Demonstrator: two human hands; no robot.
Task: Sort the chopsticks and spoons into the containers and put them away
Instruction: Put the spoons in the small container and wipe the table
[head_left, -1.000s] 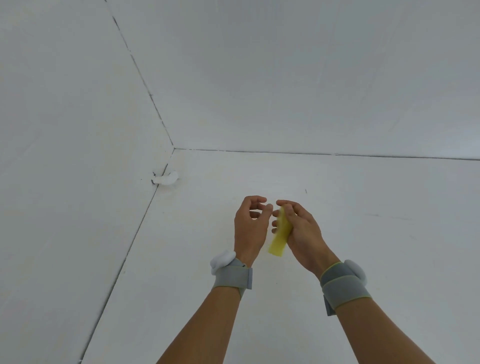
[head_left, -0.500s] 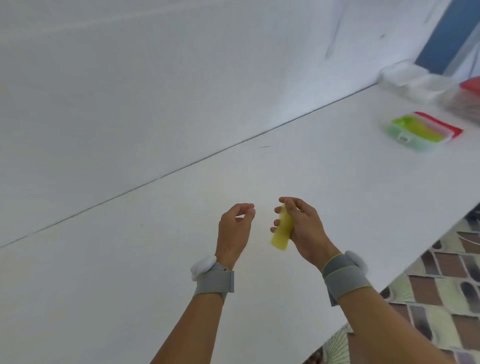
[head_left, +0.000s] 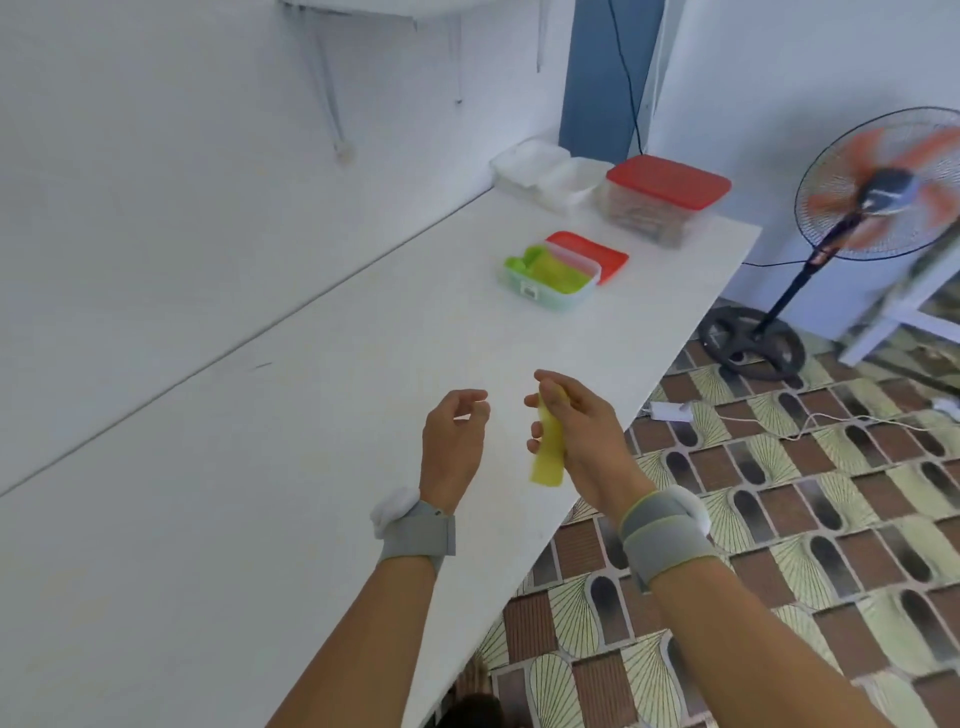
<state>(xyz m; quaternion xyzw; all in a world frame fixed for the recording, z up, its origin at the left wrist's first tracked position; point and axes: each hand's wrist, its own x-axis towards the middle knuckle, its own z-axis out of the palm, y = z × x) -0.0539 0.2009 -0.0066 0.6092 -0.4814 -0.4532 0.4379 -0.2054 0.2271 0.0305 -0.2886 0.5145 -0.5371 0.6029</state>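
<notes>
My right hand (head_left: 582, 436) grips a flat yellow plastic piece (head_left: 548, 457), its lower end hanging below my fingers. Just left of it my left hand (head_left: 454, 441) holds nothing, fingers loosely curled. Both hover above the white table (head_left: 260, 467) near its front edge. Farther along the table lies a pale green open container (head_left: 545, 275) with green and yellow utensils inside, a red lid (head_left: 602, 254) beside it. Behind stands a clear box with a red lid (head_left: 665, 202).
White trays (head_left: 550, 171) sit at the table's far end against the wall. A standing fan (head_left: 878, 192) turns on the tiled floor to the right, with cables and a white adapter (head_left: 670, 411) on the tiles.
The view has swung right from the bare table corner to the far end with the containers and the fan. My hands have drawn slightly apart; the yellow piece stays in my right hand.
</notes>
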